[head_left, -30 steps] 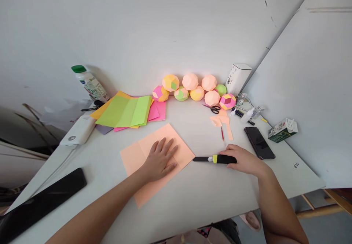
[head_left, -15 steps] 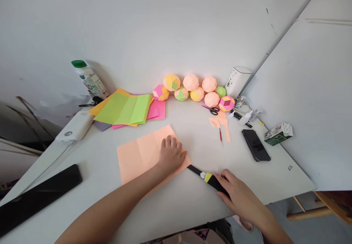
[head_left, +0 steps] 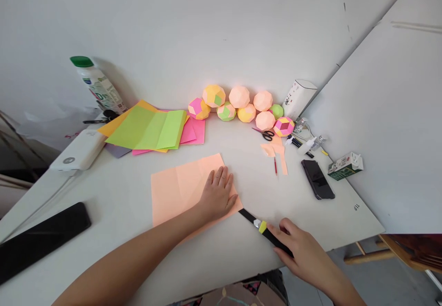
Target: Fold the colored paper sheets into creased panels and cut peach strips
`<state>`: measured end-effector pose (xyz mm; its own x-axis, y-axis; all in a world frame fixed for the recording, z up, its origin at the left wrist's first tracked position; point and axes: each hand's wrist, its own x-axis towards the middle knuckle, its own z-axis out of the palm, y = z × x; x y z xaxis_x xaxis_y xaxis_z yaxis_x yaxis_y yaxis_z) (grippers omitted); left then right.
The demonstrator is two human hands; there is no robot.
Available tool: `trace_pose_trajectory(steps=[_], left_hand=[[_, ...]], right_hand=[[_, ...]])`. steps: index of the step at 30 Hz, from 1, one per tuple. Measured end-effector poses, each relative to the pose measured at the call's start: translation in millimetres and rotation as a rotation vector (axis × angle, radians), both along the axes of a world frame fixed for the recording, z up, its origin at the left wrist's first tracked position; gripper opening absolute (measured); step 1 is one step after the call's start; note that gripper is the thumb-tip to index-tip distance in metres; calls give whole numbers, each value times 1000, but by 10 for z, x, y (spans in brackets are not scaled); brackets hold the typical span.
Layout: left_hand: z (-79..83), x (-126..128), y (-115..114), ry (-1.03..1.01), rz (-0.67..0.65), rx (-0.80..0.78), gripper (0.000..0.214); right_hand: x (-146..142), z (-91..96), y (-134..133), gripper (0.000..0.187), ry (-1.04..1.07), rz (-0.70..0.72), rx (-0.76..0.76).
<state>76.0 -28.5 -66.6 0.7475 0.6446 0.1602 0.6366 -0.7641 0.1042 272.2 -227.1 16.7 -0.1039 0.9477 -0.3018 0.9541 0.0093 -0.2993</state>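
My left hand (head_left: 218, 194) lies flat, fingers stretched out, on the right part of a creased peach paper sheet (head_left: 176, 191) on the white table (head_left: 241, 255). My right hand (head_left: 300, 251) grips the handle of a black and yellow utility knife (head_left: 258, 225) near the table's front edge. The knife's tip points up and left and reaches the sheet's right corner, just beside my left hand.
Green, orange and pink sheets (head_left: 148, 129) lie at the back left beside a bottle (head_left: 96, 85) and a white power bank (head_left: 78, 149). Several paper balls (head_left: 240, 106) line the wall, with scissors (head_left: 264, 134), paper scraps (head_left: 276, 152), a phone (head_left: 317, 179) and a small carton (head_left: 343, 165) to the right. A black bar (head_left: 37, 239) lies at left.
My right hand drew the knife down and back toward the front edge, turning it from level to diagonal at the sheet's corner. My left hand slid right on the sheet and flattened again.
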Motion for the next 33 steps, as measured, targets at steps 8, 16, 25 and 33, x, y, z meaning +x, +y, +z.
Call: trace_pose_trajectory(steps=[8, 16, 25, 33], left_hand=[[35, -17, 3, 34, -10, -29, 70], [40, -5, 1, 61, -5, -54, 74], [65, -1, 3, 65, -10, -76, 89], [96, 2, -5, 62, -11, -80, 92]], right_hand=[[-60, 53, -17, 51, -88, 20, 19], [-82, 45, 109, 50, -141, 31, 47], [-45, 19, 340, 49, -194, 64, 69], [-61, 26, 604, 50, -212, 73, 89]])
